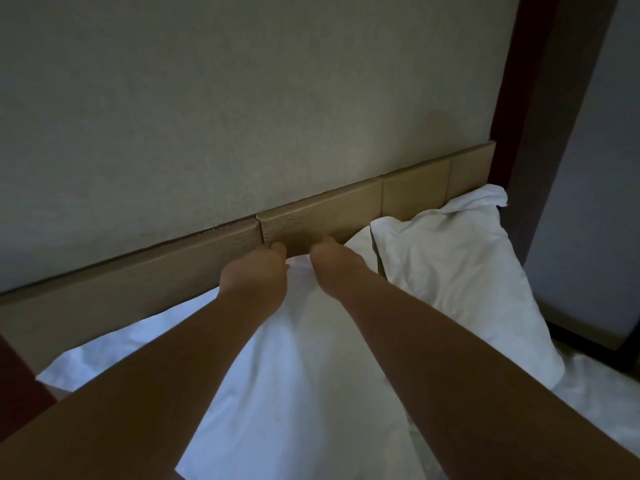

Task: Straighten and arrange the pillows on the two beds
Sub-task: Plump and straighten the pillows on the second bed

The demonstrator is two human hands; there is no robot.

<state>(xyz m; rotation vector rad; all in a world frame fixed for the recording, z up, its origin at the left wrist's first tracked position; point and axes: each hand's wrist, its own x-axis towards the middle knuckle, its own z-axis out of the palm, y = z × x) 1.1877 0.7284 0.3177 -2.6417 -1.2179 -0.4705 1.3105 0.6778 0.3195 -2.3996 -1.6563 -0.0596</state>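
A white pillow (298,358) lies in the middle of the bed, reaching up to the headboard. My left hand (258,275) and my right hand (334,268) both grip its far top edge, close together, with fingers curled over the fabric right against the headboard. A second white pillow (460,268), wrinkled, leans on the headboard to the right. My forearms cover much of the middle pillow.
A tan wooden headboard (346,206) runs along a pale wall (242,98). A dark red frame (512,81) stands at the right, with a dark red edge (17,386) at lower left. White bedding (595,410) shows at lower right.
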